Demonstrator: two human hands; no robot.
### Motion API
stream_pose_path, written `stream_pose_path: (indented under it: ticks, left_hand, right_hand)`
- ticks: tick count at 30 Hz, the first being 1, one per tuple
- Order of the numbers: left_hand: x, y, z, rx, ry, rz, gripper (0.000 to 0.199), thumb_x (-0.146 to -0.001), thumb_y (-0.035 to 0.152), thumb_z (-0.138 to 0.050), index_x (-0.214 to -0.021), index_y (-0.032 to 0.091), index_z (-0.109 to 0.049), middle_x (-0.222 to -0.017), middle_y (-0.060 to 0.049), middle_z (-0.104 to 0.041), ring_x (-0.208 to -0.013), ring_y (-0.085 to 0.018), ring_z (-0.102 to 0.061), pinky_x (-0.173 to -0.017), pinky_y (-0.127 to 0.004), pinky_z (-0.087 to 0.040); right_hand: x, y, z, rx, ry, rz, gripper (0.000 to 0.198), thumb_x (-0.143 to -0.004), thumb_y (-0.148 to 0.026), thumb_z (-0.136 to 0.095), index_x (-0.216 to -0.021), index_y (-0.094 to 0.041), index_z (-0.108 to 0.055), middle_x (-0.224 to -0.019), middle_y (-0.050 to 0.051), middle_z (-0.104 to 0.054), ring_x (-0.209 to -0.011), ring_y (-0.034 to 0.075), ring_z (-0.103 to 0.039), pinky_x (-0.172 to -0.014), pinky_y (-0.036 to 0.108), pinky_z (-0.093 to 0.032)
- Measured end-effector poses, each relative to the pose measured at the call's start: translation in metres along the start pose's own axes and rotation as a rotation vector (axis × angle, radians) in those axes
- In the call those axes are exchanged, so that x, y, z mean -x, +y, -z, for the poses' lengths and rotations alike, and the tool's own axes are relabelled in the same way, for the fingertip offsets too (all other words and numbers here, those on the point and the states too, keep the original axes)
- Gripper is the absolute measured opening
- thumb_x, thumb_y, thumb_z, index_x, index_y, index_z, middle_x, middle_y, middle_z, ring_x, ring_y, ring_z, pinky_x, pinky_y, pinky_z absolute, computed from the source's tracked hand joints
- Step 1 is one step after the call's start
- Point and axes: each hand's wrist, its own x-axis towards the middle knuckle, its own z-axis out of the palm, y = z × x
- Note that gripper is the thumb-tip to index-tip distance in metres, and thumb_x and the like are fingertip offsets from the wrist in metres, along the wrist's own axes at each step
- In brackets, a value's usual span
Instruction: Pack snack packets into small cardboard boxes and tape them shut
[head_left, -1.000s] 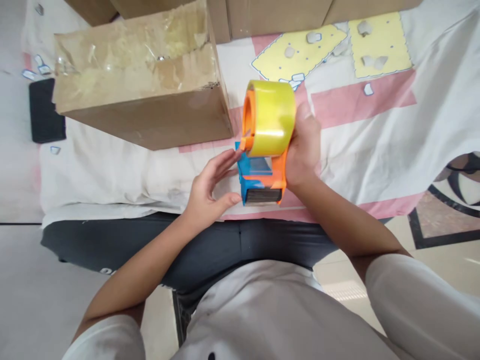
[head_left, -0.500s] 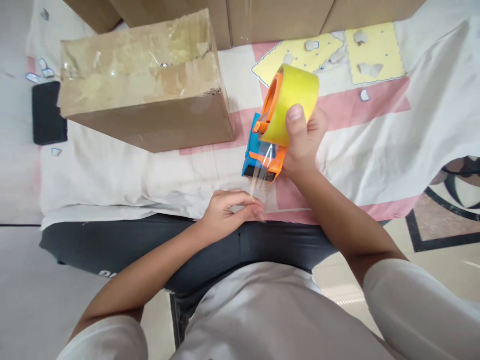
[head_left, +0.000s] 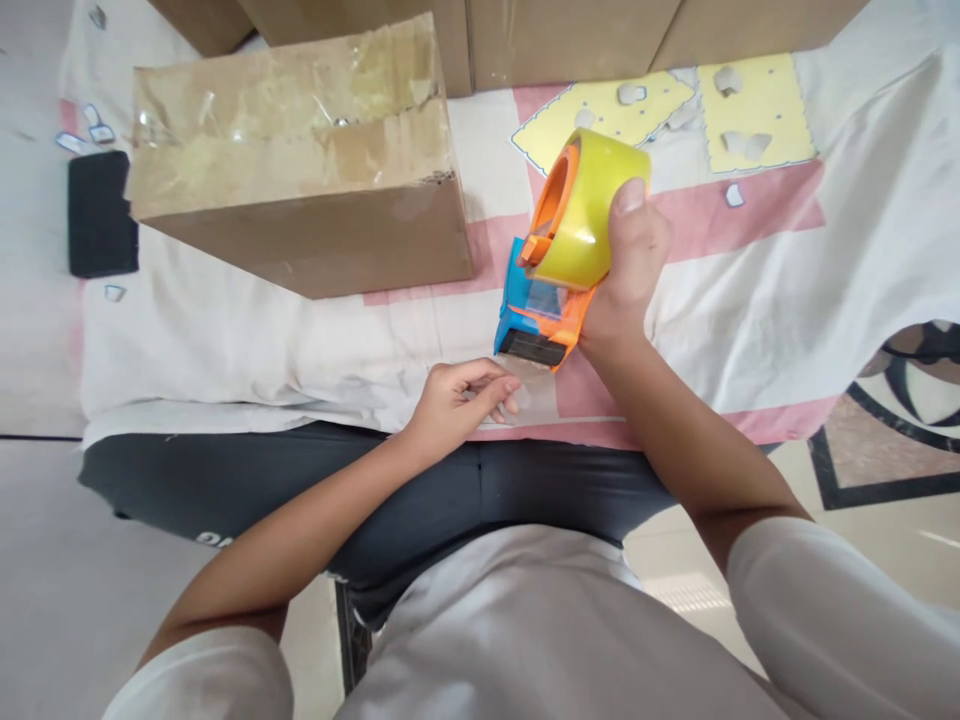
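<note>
A tape dispenser (head_left: 541, 318) with blue and orange parts and a dark cutting edge carries a wide roll of yellowish clear tape (head_left: 598, 215). My right hand (head_left: 634, 255) is wrapped round the dispenser from the right, thumb pressed on the roll. A short clear strip of tape (head_left: 536, 385) hangs below the cutting edge. My left hand (head_left: 469, 400) is closed at the strip's left side, thumb and fingertips together on its edge. Left of the dispenser stands a cardboard box (head_left: 307, 235), its upper face covered with shiny tape.
More cardboard boxes (head_left: 559, 40) line the back. A black phone-like slab (head_left: 103, 213) lies at the left. Yellow paper pieces (head_left: 754, 120) and small torn scraps (head_left: 734, 195) lie on the pink and white cloth (head_left: 750, 330), which has folds at the right.
The dispenser has moved slightly right with my right hand. My left hand has risen a little towards it, and the strip of tape between them looks shorter and wider.
</note>
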Motion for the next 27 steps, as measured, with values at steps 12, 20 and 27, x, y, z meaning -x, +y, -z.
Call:
stream_pose_path:
  ticks: [12,20,27]
  left_hand:
    - [0.003,0.000,-0.001,-0.082,0.150,-0.150,0.038,-0.086,0.048,-0.075,-0.064,0.016,-0.070,-0.053,-0.001,-0.070,-0.042,-0.011,-0.064,-0.044,-0.018,-0.052]
    - [0.006,-0.002,-0.001,-0.148,0.187,-0.248,0.036,-0.088,0.043,-0.073,-0.064,0.017,-0.068,-0.053,0.001,-0.070,-0.042,-0.009,-0.062,-0.045,-0.017,-0.050]
    - [0.004,-0.001,0.000,-0.207,0.204,-0.363,0.037,-0.091,0.041,-0.070,-0.062,0.017,-0.065,-0.052,0.001,-0.069,-0.042,-0.008,-0.060,-0.045,-0.017,-0.048]
  right_hand:
    - [0.008,-0.005,-0.003,0.021,-0.027,-0.129,0.050,-0.090,-0.061,-0.062,-0.060,-0.024,-0.046,-0.060,0.000,-0.043,-0.056,0.015,-0.049,-0.056,0.033,-0.056]
    - [0.011,0.011,0.006,-0.140,-0.090,-0.180,0.032,-0.091,-0.051,-0.064,-0.075,-0.025,-0.056,-0.070,0.001,-0.055,-0.064,0.018,-0.062,-0.055,0.033,-0.056]
    - [0.007,0.021,0.006,-0.141,-0.085,-0.481,0.038,-0.078,-0.064,-0.066,-0.085,-0.030,-0.052,-0.078,0.000,-0.065,-0.071,0.024,-0.068,-0.057,0.038,-0.058]
